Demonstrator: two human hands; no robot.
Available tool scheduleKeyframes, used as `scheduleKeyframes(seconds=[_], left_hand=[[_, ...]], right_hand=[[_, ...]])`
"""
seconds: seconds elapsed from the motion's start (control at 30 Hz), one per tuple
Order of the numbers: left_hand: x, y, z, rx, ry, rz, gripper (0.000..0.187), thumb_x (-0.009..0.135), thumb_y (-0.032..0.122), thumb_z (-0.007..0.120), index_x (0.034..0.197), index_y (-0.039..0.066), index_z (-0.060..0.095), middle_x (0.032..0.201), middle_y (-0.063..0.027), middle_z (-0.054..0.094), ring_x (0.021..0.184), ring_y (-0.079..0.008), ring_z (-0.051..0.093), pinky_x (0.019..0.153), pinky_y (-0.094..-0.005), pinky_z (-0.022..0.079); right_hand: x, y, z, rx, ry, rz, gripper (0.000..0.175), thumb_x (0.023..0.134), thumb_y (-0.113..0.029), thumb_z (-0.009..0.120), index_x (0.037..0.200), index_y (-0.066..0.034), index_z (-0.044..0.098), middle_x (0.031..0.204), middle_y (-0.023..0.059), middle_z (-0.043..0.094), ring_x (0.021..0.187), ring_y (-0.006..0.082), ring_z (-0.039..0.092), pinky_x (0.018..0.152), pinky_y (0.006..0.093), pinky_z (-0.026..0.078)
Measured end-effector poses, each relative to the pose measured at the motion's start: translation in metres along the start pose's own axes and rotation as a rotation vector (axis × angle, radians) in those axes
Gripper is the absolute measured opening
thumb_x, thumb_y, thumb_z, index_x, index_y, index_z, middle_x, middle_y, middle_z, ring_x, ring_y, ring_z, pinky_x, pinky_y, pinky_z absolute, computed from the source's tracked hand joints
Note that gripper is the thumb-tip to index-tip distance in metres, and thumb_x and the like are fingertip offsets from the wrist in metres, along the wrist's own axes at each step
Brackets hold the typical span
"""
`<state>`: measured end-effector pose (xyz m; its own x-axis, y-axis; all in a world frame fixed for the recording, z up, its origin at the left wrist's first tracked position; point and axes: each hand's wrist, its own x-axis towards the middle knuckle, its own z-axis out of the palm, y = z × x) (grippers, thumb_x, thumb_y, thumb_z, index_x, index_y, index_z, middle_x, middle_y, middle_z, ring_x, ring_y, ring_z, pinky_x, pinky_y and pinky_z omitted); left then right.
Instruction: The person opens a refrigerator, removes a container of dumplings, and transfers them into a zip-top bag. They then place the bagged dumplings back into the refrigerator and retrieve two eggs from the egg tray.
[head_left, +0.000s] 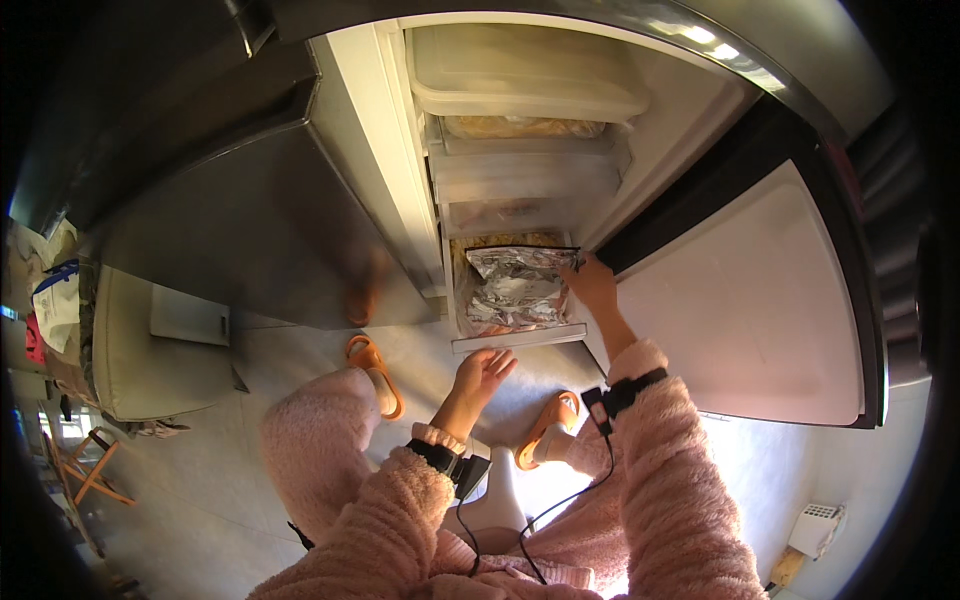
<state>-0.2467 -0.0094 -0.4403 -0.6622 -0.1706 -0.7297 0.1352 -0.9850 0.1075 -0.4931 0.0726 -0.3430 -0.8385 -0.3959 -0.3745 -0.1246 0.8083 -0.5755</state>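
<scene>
A lower freezer drawer (517, 339) is pulled out in front of me. Inside it lies a crinkled silver foil bag (517, 289) with a dark top edge, over other packed food that is mostly hidden. My right hand (592, 281) reaches over the drawer's right side, its fingers closed at the bag's upper right corner. Just below the drawer's front edge is my left hand (484, 375), palm partly up and fingers apart, holding nothing; whether a fingertip touches the drawer front I cannot tell.
The freezer door (750, 315) stands open on the right. Closed drawers (525, 176) are stacked above the open one. A dark cabinet-like panel (247, 217) flanks the left. My feet in orange sandals (551, 427) rest on the tiled floor (217, 457). Cables hang from both wrist straps.
</scene>
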Motion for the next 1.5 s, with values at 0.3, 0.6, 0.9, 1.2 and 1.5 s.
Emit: scheduleKeyframes(seconds=[0.3, 0.6, 0.9, 1.2, 1.5], left_hand=[[0.0, 0.005, -0.008, -0.013, -0.096, -0.092, 0.014, 0.091, -0.001, 0.062, 0.105, -0.003, 0.063, 0.119, -0.0228, 0.065, 0.122, -0.0374, 0.059, 0.107, -0.0485, 0.05], [0.003, 0.0, -0.009, -0.037, -0.191, 0.013, 0.027, 0.09, -0.01, 0.052, 0.117, -0.013, 0.055, 0.126, -0.0246, 0.061, 0.119, -0.0379, 0.06, 0.107, -0.0442, 0.051], [0.0, 0.021, 0.022, 0.004, -0.277, -0.004, 0.05, 0.087, -0.016, 0.046, 0.135, -0.005, 0.048, 0.137, -0.0201, 0.054, 0.129, -0.0375, 0.052, 0.112, -0.0505, 0.045], [0.063, 0.059, 0.095, -0.245, -0.217, 0.109, 0.036, 0.097, -0.01, 0.041, 0.132, -0.018, 0.034, 0.143, -0.0291, 0.041, 0.138, -0.0378, 0.04, 0.121, -0.0519, 0.033], [0.069, 0.072, 0.132, 0.178, -0.17, 0.166, 0.023, 0.1, 0.001, 0.05, 0.122, -0.002, 0.045, 0.14, -0.0197, 0.05, 0.129, -0.0366, 0.051, 0.114, -0.0522, 0.042]], right_hand=[[-0.033, 0.019, 0.105, -0.667, 0.039, -0.801, 0.051, 0.096, -0.048, 0.057, 0.145, -0.0441, 0.046, 0.166, 0.0023, 0.018, 0.152, 0.0398, 0.004, 0.107, 0.0794, 0.015], [-0.026, -0.003, 0.092, -0.673, 0.086, -0.731, 0.054, 0.096, -0.046, 0.056, 0.148, -0.0353, 0.045, 0.166, 0.0025, 0.018, 0.153, 0.0367, 0.007, 0.115, 0.0716, 0.01], [-0.041, 0.0, 0.009, -0.204, -0.432, -0.719, 0.05, 0.099, -0.037, 0.052, 0.144, -0.0157, 0.051, 0.152, 0.0149, 0.044, 0.138, 0.0343, 0.044, 0.114, 0.0515, 0.033], [-0.161, -0.009, -0.13, 0.053, -0.535, -0.643, 0.042, 0.099, -0.03, 0.058, 0.135, -0.0082, 0.059, 0.14, 0.0137, 0.057, 0.124, 0.0325, 0.057, 0.107, 0.0388, 0.044], [-0.144, -0.025, -0.131, 0.194, -0.329, -0.649, 0.033, 0.095, -0.026, 0.064, 0.124, -0.0111, 0.068, 0.122, 0.0131, 0.069, 0.104, 0.0314, 0.068, 0.092, 0.0373, 0.053]])
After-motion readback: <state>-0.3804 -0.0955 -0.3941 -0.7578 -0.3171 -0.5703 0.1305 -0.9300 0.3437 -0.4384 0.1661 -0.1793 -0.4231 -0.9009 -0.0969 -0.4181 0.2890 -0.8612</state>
